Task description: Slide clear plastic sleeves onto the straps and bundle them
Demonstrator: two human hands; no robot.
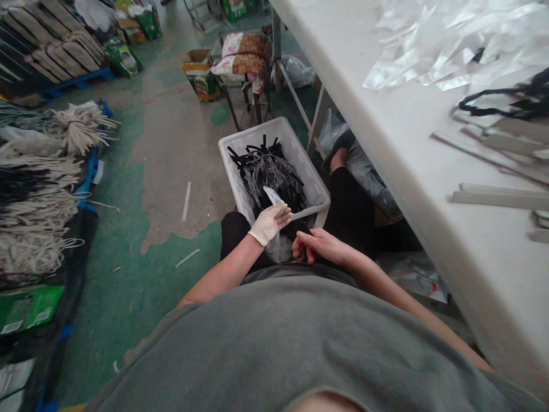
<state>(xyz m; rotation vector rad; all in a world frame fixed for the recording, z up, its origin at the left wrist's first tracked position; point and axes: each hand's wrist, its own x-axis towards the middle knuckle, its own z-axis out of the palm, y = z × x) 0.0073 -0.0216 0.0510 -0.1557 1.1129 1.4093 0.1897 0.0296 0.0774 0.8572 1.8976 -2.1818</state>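
My left hand (269, 223), in a whitish glove, is closed on a clear plastic bag (279, 247). A pale tip of plastic sticks up above its fingers, and the rest hangs down near my lap. My bare right hand (321, 244) is close beside it, with its fingers curled around a small black strip (302, 228); most of the strip is hidden. Just beyond both hands stands a white plastic crate (231, 163), tilted in view between my knees. It holds a tangled heap of black and dark grey straps (274, 171).
A white table (364, 131) runs along my right, bearing clear plastic bags (437, 46), grey flat strips (501, 197) and a black cord loop (484, 106). Ahead are a cushioned stool (244, 57) and a carton (201, 74). Bundled pale cords (38, 212) lie at the left.
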